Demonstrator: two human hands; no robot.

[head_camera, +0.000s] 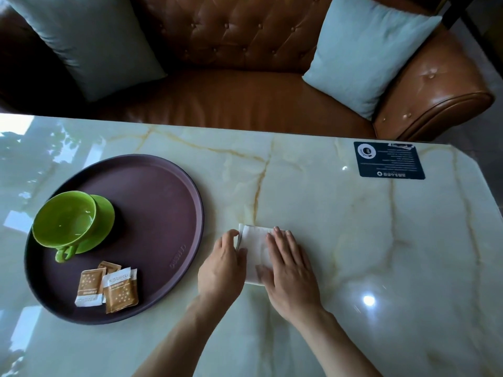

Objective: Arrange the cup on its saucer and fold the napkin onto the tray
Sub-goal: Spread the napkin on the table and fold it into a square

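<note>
A green cup point(65, 221) sits on its green saucer point(104, 213) at the left of a round dark-purple tray point(163, 191). The cup's handle points toward me. To the right of the tray, a white napkin point(254, 246) lies folded on the marble table. My left hand point(220, 265) pinches the napkin's left edge between thumb and fingers. Flat on the napkin's right part rests my right hand point(288, 270), fingers spread, pressing it down and hiding much of it.
Several brown sugar sachets point(109, 289) lie on the tray's near part. A dark printed card point(388, 160) lies at the table's far right. Beyond the far edge of the marble table point(381, 240) stands a brown leather sofa point(245, 99) with two pale cushions.
</note>
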